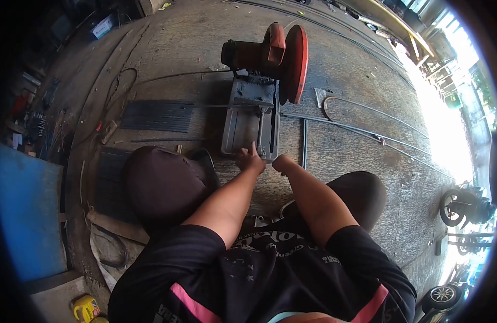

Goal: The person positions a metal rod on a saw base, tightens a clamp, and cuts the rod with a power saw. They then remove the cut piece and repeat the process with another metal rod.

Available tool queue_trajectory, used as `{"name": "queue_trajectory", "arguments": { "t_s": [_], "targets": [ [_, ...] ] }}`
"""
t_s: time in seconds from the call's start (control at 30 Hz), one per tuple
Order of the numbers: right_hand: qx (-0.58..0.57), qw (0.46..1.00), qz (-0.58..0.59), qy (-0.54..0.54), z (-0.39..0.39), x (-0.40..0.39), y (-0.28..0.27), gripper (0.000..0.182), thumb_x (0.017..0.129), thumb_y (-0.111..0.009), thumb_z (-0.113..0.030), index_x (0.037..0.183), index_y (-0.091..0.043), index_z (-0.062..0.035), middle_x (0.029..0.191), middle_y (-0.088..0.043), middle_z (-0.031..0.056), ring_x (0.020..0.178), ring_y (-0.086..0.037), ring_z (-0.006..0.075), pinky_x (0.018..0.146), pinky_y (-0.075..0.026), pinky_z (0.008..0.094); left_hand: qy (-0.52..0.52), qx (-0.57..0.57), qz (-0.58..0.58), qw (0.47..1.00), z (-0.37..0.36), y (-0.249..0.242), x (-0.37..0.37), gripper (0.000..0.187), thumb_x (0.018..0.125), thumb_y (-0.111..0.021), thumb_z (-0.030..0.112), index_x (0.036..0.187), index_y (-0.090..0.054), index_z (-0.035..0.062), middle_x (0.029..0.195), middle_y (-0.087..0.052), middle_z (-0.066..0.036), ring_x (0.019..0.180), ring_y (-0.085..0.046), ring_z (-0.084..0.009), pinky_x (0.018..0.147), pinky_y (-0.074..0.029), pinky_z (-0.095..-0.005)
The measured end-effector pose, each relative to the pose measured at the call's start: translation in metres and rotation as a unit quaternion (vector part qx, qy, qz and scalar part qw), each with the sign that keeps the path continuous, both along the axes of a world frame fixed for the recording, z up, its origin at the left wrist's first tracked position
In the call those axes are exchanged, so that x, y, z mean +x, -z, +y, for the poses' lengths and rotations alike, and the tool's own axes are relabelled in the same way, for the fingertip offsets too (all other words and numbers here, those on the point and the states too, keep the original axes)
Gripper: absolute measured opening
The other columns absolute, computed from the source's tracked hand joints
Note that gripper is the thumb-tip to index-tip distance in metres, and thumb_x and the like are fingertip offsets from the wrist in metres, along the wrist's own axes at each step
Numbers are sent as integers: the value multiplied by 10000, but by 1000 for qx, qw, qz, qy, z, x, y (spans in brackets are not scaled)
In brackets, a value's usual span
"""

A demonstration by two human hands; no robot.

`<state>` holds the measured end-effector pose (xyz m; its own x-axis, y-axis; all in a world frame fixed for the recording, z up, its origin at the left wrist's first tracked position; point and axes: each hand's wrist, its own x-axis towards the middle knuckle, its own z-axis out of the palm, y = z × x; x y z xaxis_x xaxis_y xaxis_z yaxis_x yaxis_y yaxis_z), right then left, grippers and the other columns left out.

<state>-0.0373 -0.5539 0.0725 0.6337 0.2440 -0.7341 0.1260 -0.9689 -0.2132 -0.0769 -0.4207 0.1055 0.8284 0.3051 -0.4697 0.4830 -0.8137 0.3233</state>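
Observation:
A cut-off saw with a red motor and round red blade guard (297, 64) stands on the floor in front of me. Its grey metal base (233, 129) reaches toward my knees, with a clamp screw (261, 134) along its right side. My left hand (250, 160) is at the near end of the base beside the screw, one finger raised; what its other fingers hold, if anything, is hidden. Just right of the base's near corner, my right hand (282, 163) is closed, its grip too small to make out. Metal bars (334, 123) lie to the right of the base.
Cut dark strips (157, 116) lie in a row left of the saw. A short metal piece (304, 142) lies to its right. A cable (173, 74) runs left. A blue panel (27, 210) stands at far left, with a yellow container (85, 309) below.

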Motion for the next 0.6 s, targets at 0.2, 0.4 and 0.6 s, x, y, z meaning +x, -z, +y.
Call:
{"name": "queue_trajectory", "arguments": {
  "t_s": [0.2, 0.4, 0.6],
  "targets": [
    [-30, 997, -20, -74, -3, 1, -29, 296, 882, -402, -84, 975, -628, 83, 963, -666, 172, 700, -687, 262, 616, -567, 385, -250, 100, -64, 961, 50, 93, 10, 710, 787, -654, 335, 1394, -293, 254, 1309, -332, -120, 1215, -363, -323, 975, -326, -529],
    [-3, 999, -33, 24, 1, 2, 4, 323, 850, -463, -199, 988, -663, 13, 986, -657, 203, 845, -668, 300, 728, -531, 381, -69, -16, -55, 996, -5, 7, 5, 831, 733, -688, 419, 1417, -241, 270, 1308, -328, -128, 1210, -356, -337, 970, -327, -519],
    [22, 994, -17, 109, -4, 3, 3, 320, 846, -488, -195, 991, -654, 36, 957, -663, 201, 791, -678, 279, 685, -540, 379, -11, 36, -2, 999, 11, 17, 1, 960, 689, -730, 445, 1441, -156, 284, 1377, -255, -144, 1265, -291, -354, 981, -321, -529]
  ]
}}
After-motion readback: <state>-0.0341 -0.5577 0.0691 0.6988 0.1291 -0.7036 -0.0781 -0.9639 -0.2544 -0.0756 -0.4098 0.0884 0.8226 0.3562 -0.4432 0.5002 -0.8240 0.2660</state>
